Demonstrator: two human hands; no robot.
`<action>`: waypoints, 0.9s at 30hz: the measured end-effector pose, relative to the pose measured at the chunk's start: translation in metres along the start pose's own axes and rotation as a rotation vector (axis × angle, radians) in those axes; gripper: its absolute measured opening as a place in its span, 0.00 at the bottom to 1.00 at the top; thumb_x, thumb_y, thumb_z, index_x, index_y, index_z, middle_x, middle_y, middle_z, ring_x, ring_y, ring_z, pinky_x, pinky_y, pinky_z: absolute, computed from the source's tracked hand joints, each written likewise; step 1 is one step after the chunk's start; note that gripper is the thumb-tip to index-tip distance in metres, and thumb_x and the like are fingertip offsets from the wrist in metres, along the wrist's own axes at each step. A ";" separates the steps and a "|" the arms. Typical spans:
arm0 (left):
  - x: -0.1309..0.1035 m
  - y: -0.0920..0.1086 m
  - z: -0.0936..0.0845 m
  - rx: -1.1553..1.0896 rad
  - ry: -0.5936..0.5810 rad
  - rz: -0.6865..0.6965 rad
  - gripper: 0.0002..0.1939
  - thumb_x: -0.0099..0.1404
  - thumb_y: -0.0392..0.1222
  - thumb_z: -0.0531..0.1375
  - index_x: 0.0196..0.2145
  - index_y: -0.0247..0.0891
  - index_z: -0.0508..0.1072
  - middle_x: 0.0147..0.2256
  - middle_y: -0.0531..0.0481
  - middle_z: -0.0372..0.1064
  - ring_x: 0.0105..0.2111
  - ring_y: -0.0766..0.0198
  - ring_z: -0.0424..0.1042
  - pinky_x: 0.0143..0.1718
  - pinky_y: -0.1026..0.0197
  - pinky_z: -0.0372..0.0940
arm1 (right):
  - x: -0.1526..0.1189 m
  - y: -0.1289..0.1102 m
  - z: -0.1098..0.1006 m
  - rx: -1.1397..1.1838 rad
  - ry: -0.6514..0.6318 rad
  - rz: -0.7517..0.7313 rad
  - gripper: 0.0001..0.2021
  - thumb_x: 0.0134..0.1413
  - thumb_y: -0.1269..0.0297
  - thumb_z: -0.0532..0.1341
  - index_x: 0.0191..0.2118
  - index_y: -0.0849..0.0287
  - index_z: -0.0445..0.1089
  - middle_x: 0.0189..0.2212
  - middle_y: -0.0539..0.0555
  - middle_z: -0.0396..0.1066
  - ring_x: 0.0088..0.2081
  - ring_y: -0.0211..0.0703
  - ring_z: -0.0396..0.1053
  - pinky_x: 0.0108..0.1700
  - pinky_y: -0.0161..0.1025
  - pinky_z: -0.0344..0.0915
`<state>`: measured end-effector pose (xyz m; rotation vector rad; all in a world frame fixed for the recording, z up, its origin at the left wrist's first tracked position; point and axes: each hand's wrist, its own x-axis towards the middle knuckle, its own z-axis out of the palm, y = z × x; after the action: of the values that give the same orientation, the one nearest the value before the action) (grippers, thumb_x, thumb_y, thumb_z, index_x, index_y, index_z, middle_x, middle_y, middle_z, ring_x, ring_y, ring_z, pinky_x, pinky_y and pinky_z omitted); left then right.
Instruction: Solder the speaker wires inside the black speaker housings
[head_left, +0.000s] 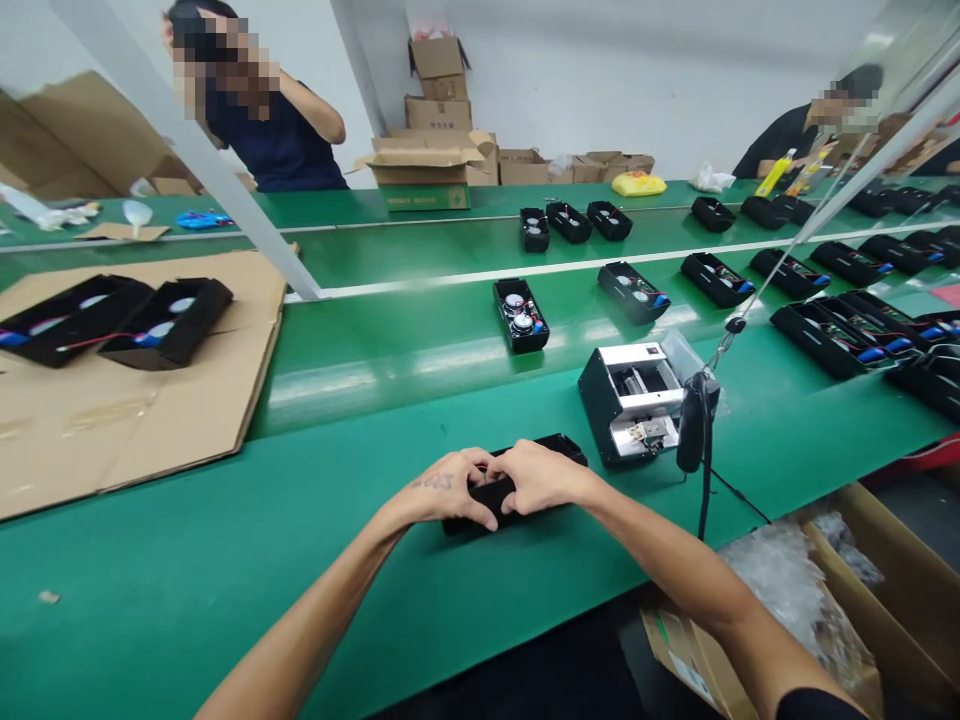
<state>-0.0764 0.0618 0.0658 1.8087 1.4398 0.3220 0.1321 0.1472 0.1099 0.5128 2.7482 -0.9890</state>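
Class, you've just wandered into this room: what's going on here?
A person has the left hand and right hand on a black case lying on the green tabletop, fingers bent in over it. A silver and black machine stands just beyond, to the right. Farther off, an open case shows two round parts, and more cases spread rightward. Two others lie on cardboard at left. A co-worker is across the table.

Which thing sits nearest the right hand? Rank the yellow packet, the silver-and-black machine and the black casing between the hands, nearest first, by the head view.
1. Black casing: right at the right hand.
2. Silver-and-black machine: just beyond, to the right.
3. Yellow packet: far back.
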 end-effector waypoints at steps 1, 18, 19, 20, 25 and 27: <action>0.000 0.000 0.000 -0.008 -0.001 0.001 0.21 0.49 0.60 0.77 0.31 0.42 0.79 0.50 0.52 0.79 0.46 0.57 0.77 0.45 0.61 0.69 | 0.002 0.001 0.000 0.015 -0.001 -0.008 0.19 0.52 0.65 0.75 0.51 0.59 0.81 0.41 0.55 0.86 0.42 0.52 0.81 0.36 0.37 0.59; -0.002 0.007 0.003 -0.086 -0.027 0.003 0.22 0.50 0.57 0.75 0.18 0.40 0.73 0.49 0.52 0.78 0.44 0.58 0.76 0.41 0.59 0.65 | -0.008 -0.014 0.012 -0.072 0.024 0.142 0.23 0.52 0.56 0.75 0.54 0.54 0.81 0.37 0.54 0.85 0.45 0.58 0.83 0.39 0.40 0.60; -0.002 0.007 0.003 -0.090 -0.030 0.003 0.22 0.51 0.57 0.75 0.18 0.40 0.73 0.49 0.52 0.78 0.44 0.58 0.76 0.41 0.59 0.65 | -0.008 -0.016 0.013 -0.084 0.019 0.154 0.22 0.52 0.57 0.75 0.54 0.54 0.81 0.37 0.55 0.85 0.45 0.59 0.83 0.39 0.40 0.61; -0.002 0.006 0.004 -0.093 -0.031 0.005 0.21 0.51 0.57 0.75 0.18 0.40 0.74 0.49 0.52 0.78 0.44 0.58 0.76 0.41 0.59 0.65 | -0.008 -0.017 0.014 -0.093 0.020 0.161 0.21 0.53 0.57 0.74 0.53 0.54 0.81 0.37 0.55 0.86 0.46 0.59 0.83 0.39 0.40 0.61; -0.001 0.006 0.004 -0.098 -0.035 0.017 0.19 0.51 0.57 0.75 0.20 0.41 0.77 0.48 0.53 0.78 0.43 0.58 0.75 0.41 0.59 0.65 | -0.007 -0.019 0.019 -0.122 0.056 0.160 0.21 0.55 0.60 0.71 0.55 0.52 0.81 0.38 0.55 0.86 0.43 0.57 0.83 0.37 0.41 0.60; -0.001 0.007 0.003 -0.093 -0.034 0.007 0.20 0.51 0.57 0.75 0.19 0.40 0.76 0.48 0.54 0.78 0.40 0.61 0.74 0.39 0.59 0.64 | -0.006 -0.020 0.018 -0.114 0.045 0.165 0.22 0.55 0.58 0.71 0.56 0.50 0.81 0.38 0.54 0.85 0.44 0.57 0.82 0.39 0.41 0.60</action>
<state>-0.0699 0.0592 0.0684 1.7365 1.3724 0.3544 0.1310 0.1197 0.1094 0.7372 2.7279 -0.7877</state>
